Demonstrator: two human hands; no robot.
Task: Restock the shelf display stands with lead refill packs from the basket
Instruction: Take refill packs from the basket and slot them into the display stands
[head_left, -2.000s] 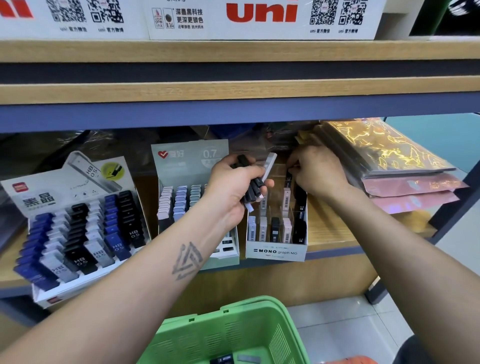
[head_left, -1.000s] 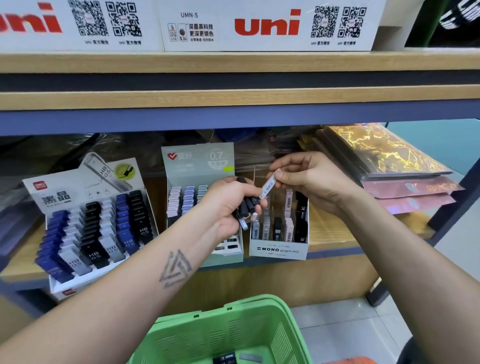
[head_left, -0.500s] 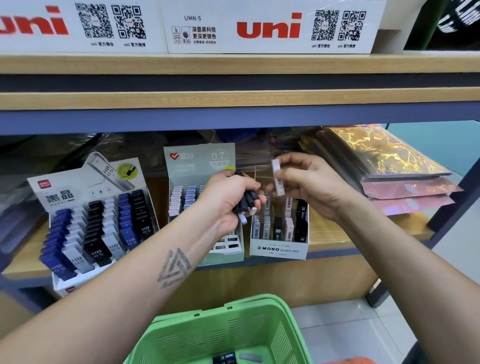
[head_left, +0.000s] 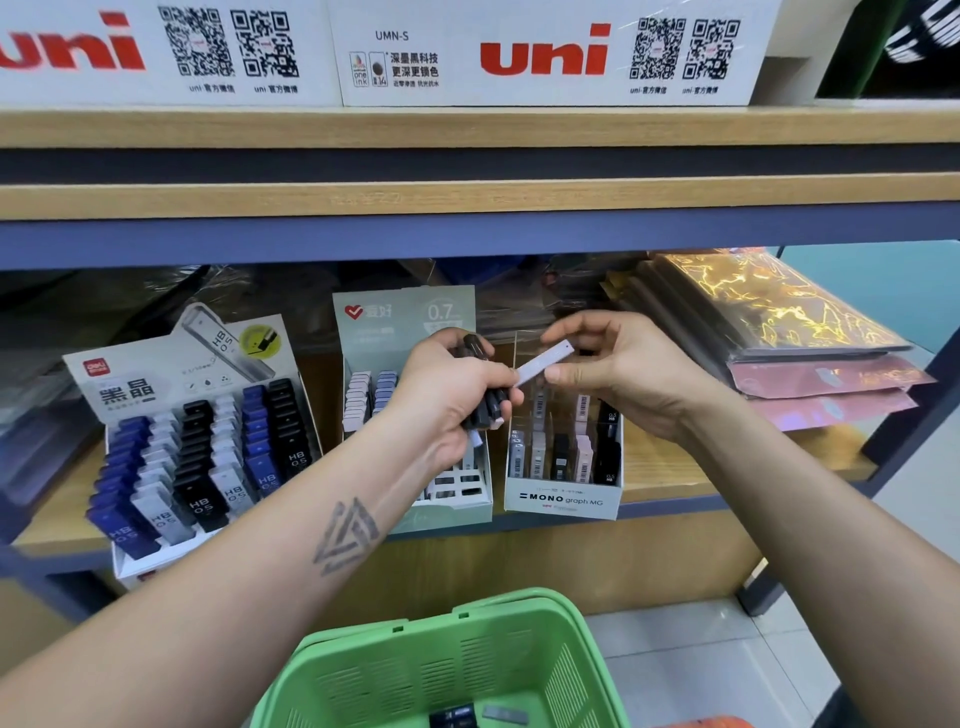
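**Both hands busy with lead refill packs in front of the shelf stands**

The left hand (head_left: 452, 395) is clenched around a bundle of dark refill packs (head_left: 485, 402), their ends sticking out above and below the fist. The right hand (head_left: 623, 374) pinches one pale refill pack (head_left: 543, 362) between thumb and fingers; the pack lies tilted, its lower end touching the left hand's fingers, its upper end raised to the right. Both hands hover just above the stands, in front of the lower shelf (head_left: 727, 467).

Directly below the pale pack stands the white MONO graph stand (head_left: 563, 501), its compartments holding upright packs in black, grey and pink. Just to its left is the pale green 0.7 stand (head_left: 405, 317), partly hidden by the left hand, with rows of light and blue packs at its far left. Further left sits the tilted HB 0.5 stand (head_left: 130, 384), filled with blue, white and black packs.

At the near edge, below the arms, is the green basket (head_left: 467, 665), with a few dark and grey packs lying at its bottom. To the right on the shelf lies a stack of shiny wrapped sheets (head_left: 779, 322).
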